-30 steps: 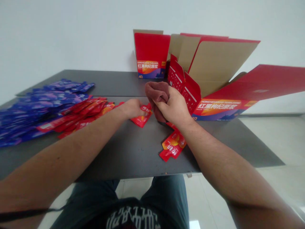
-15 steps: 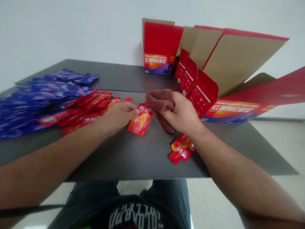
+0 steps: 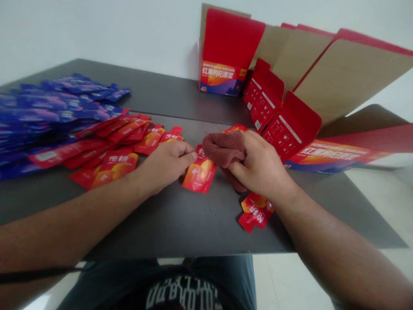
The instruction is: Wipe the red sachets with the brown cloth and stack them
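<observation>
- While blue sachets (image 3: 48, 107) lie heaped far left, red sachets (image 3: 125, 131) fan beside them
- The left hand (image 3: 164, 168) has now reached a lone red sachet (image 3: 200, 174), fingers together on its far end; any pinch is unclear
- The right hand (image 3: 258, 165) closes firmly around a brown towel (image 3: 222, 148) just right of that sachet

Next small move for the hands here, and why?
Probably wipe the red sachet with the brown cloth held in the right hand. The cloth already sits right beside the sachet, and the left hand has its fingertips at the sachet's edge, so it could steady the sachet on the table.
</observation>
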The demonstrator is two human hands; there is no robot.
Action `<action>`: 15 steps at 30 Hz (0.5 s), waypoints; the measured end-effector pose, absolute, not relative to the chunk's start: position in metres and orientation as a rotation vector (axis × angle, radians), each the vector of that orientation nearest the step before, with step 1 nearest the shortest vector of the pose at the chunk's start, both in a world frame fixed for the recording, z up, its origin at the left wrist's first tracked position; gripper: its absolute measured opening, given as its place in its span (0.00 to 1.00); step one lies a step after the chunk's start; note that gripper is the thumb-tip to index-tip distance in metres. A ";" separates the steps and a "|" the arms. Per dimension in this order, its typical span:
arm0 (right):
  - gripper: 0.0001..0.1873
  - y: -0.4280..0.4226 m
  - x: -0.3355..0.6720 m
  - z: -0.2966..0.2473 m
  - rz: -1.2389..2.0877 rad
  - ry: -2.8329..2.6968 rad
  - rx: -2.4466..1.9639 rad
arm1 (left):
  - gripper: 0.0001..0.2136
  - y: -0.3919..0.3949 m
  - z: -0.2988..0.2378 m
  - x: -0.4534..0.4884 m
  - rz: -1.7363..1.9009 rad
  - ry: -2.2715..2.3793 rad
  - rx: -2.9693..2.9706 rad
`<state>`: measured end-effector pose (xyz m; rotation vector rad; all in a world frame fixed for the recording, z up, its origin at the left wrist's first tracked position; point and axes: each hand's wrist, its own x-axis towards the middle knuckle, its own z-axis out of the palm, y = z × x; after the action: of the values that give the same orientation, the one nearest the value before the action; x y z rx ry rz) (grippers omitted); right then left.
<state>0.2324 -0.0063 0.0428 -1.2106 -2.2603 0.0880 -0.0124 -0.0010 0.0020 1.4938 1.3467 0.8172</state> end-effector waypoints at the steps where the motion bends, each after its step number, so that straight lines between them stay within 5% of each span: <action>1: 0.12 -0.007 0.233 0.043 0.071 -2.259 -1.201 | 0.09 -0.001 -0.002 -0.013 0.809 1.329 1.498; 9: 0.07 -0.010 0.227 0.037 -0.100 -2.323 -1.270 | 0.09 -0.006 -0.010 -0.004 0.850 1.141 1.360; 15: 0.10 -0.029 0.217 0.038 0.181 -2.674 -1.006 | 0.08 -0.011 0.001 0.005 0.945 1.157 1.125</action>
<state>0.2170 -0.0292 0.0376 -1.0058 -2.6740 0.1806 0.0053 -0.0105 0.0009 1.1253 1.1566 0.9454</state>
